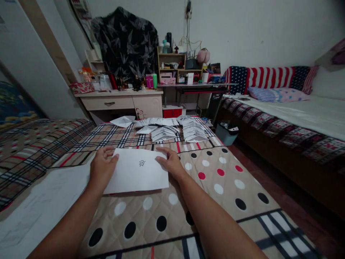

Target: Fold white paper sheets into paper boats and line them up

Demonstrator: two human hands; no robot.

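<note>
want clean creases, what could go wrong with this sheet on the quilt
The white sheet lies on a soft quilted cover, so a crease pressed by the left hand or right hand may come out uneven.
The folded paper stacks beyond sit loosely fanned; a nudge could scatter them.

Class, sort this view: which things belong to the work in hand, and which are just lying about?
In hand: sheet, left hand, right hand, folded papers.
Lying about: bin, desk, pillow, jacket.
</note>
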